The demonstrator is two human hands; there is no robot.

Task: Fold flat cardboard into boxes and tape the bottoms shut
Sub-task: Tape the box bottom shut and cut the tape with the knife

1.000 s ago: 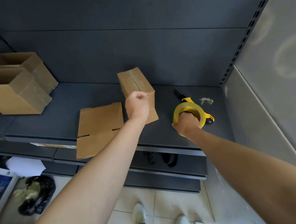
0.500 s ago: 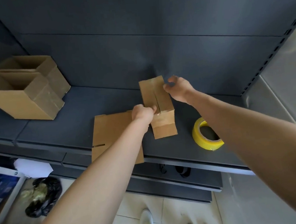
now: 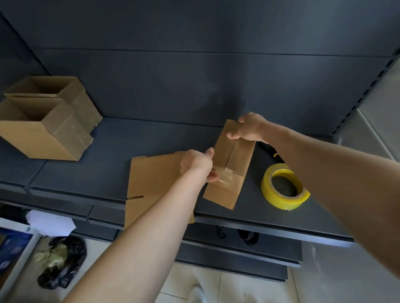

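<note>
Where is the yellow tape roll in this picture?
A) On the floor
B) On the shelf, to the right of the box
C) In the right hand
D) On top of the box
B: the tape roll lies on the shelf right of the box, while the left hand and the right hand both hold the box.

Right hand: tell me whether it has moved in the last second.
Yes. The right hand left the tape roll and went left and toward the back of the shelf; it now grips the box.
</note>
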